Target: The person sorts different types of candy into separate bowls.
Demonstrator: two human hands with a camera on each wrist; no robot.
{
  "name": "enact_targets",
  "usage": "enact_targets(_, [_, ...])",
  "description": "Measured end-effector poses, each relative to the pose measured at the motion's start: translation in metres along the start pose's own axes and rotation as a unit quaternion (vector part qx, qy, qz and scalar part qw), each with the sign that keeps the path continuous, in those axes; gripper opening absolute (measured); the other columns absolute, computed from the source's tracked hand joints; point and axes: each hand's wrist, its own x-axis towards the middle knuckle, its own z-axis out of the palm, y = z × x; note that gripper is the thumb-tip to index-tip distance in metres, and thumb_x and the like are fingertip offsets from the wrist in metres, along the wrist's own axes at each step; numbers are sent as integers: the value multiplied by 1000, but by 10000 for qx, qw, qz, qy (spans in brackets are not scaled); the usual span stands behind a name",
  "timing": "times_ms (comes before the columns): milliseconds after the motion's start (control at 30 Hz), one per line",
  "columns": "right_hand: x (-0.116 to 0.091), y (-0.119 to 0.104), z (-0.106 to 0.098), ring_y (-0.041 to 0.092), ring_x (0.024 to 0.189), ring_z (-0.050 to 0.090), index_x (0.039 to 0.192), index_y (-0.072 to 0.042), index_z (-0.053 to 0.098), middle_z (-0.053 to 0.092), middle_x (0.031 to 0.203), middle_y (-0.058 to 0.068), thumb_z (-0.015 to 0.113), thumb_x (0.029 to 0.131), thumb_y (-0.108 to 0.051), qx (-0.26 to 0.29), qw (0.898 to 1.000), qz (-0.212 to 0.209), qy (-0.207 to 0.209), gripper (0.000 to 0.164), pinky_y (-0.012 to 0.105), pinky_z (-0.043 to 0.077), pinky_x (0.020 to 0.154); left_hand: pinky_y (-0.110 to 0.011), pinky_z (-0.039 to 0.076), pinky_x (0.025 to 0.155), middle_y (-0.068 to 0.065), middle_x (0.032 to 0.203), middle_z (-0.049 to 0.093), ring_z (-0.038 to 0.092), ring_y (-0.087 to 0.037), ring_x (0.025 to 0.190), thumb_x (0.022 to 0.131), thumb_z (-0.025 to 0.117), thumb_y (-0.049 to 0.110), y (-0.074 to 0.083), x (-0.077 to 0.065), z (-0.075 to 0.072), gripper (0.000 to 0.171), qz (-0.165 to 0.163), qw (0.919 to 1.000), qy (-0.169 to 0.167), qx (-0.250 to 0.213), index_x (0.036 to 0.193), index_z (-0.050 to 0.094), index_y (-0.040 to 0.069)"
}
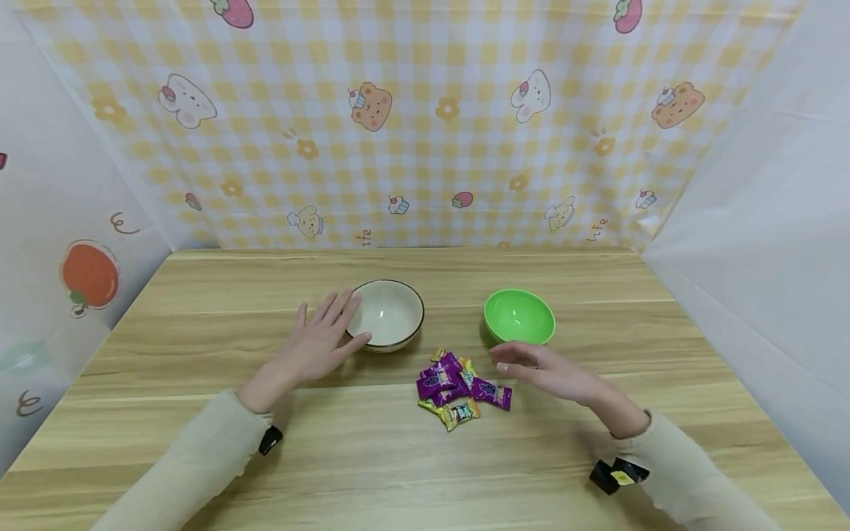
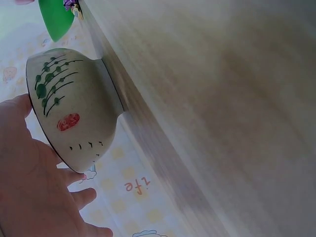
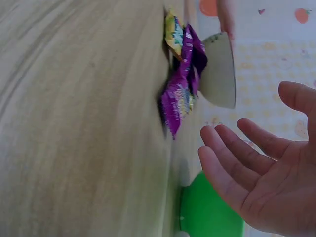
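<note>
My left hand [image 1: 320, 341] reaches over the left rim of a white bowl [image 1: 392, 313] with a dark edge, fingers spread and straight. The left wrist view shows painted green leaves and a red mark on this bowl's side [image 2: 69, 98]. In front of a smaller green bowl [image 1: 519, 316], my right hand [image 1: 541, 369] hovers with loosely bent fingers and holds nothing; its palm [image 3: 281, 182] shows in the right wrist view. Between the hands lies a pile of small wrapped candies [image 1: 441, 383], some purple and some yellow. One purple candy [image 1: 491, 394] sits at the pile's right side, below the right fingertips.
Everything stands on a wood-grain table [image 1: 372, 464]. A yellow checked cloth [image 1: 425, 147] with cartoon animals hangs behind its far edge, and pale sheets [image 1: 764, 221] flank both sides. Black camera mounts [image 1: 604, 476] are strapped at the wrists.
</note>
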Motion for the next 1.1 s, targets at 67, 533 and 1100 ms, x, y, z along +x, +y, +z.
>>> enact_targets(67, [2,2,3,25,106,48,121,0,48,52,116,14,50,91,-26,-167,9998,-121,76,41,38,40,85,-60,1,94,-8,146,7,6,-29,131,88,28,59,0,0,0,75,0,10000,3,-15,142,12,11])
enact_targets(533, [13,15,11,22,92,54,112,5,53,58,101,11,60,84,-15,-446,9986,-277,-13,36,31,44,79,-59,0,95,-8,146,7,5,-29,131,87,29,59,0,-1,0,75,-18,10000,-37,-67,142,12,10])
enact_targets(1100, [20,15,20,10,72,52,91,-4,64,55,79,-4,72,73,-18,-1251,9912,-432,-88,24,24,45,63,-59,-1,95,-8,146,8,6,-29,131,87,31,59,1,-1,0,76,-11,9999,16,-121,142,13,10])
